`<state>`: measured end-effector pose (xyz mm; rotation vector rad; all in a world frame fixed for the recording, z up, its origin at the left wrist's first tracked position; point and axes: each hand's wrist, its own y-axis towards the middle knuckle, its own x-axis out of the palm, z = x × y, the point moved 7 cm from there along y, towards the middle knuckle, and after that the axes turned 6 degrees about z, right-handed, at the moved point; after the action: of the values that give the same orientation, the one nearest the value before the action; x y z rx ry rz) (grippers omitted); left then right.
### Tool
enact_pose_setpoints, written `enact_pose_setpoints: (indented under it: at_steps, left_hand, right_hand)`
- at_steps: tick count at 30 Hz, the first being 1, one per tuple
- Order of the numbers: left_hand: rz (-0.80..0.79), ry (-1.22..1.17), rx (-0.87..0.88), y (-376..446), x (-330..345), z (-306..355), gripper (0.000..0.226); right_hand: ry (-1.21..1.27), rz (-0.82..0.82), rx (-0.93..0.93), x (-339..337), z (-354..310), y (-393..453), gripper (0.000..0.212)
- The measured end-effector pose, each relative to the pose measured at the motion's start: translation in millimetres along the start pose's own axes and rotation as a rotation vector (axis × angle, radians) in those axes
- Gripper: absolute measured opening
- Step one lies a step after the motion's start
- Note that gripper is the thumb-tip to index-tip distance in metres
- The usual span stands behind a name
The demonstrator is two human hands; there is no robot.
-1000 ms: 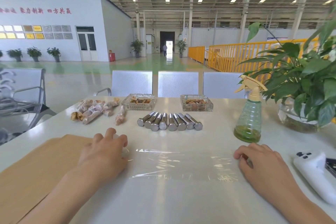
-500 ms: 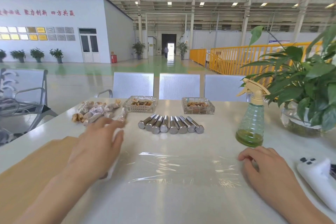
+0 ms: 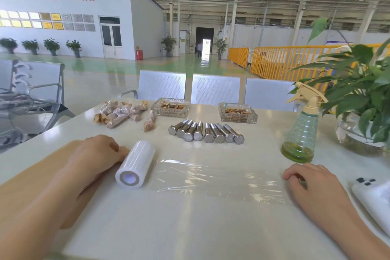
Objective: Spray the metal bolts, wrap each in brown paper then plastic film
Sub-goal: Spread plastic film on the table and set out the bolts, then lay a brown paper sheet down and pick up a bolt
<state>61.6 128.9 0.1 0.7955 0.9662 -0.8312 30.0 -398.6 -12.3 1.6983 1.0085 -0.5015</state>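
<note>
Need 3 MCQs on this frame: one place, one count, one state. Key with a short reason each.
1. Where is the spray bottle?
A. right of the bolts
B. left of the wrapped bundles
C. on the brown paper

2. How many bare bolts lie in the row?
A. five
B. eight
C. twelve

3. What state is the film in?
A. fully rolled up
B. partly unrolled, flat on the table
C. wrapped round a bolt

Key: 1 A, it stands past the row's right end, by the plant. 2 B, eight heads face the camera. 3 B, a sheet runs from the roll to the right hand.
</note>
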Motion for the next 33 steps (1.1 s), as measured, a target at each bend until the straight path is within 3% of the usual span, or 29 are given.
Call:
enact_pose_setpoints:
  at_steps: [4, 9, 11, 14, 16, 19, 23, 26, 30, 33]
  left_hand:
    - [-0.01, -0.259, -0.103, -2.7, -3.3, -7.2, 0.041]
    - [0.181, -0.199, -0.149, -6.7, -25.5, -10.3, 0.033]
    - [0.294, -0.228, -0.087, -14.5, -42.2, 5.5, 0.038]
    - [0.453, -0.375, 0.15, -39.2, -77.3, 61.8, 0.036]
    - [0.464, -0.501, 0.28, -60.1, -95.1, 107.5, 0.033]
    - [0.294, -0.563, 0.47, -97.1, -84.6, 180.4, 0.029]
    - [0.018, -0.396, 0.628, -148.6, -14.0, 248.5, 0.028]
    - [-0.148, -0.302, 0.646, -172.2, 28.8, 261.5, 0.027]
    - [-0.303, -0.319, 0.681, -181.0, 41.0, 258.4, 0.043]
    - [-0.327, -0.236, 0.71, -160.4, 29.8, 247.1, 0.025]
  right_hand:
    - [0.007, 0.006, 0.004, -0.1, 1.3, -0.4, 0.03]
    - [0.011, 0.012, -0.006, -1.2, 0.2, -0.2, 0.029]
    - [0.011, 0.023, -0.013, -1.3, -0.2, 0.0, 0.03]
    - [0.003, 0.043, -0.016, -2.6, -1.7, 0.8, 0.032]
    - [0.005, 0.054, -0.013, -4.3, -3.2, 0.9, 0.032]
    - [0.024, 0.057, -0.019, -6.8, -7.0, 0.5, 0.033]
    - [0.052, 0.022, -0.039, -9.8, -12.4, -1.8, 0.031]
    - [0.024, -0.039, -0.102, -7.8, -19.1, -4.3, 0.026]
    - [-0.032, -0.083, -0.128, -3.4, -21.3, -5.0, 0.02]
    - [-0.036, -0.068, -0.069, -5.3, -15.5, -4.0, 0.018]
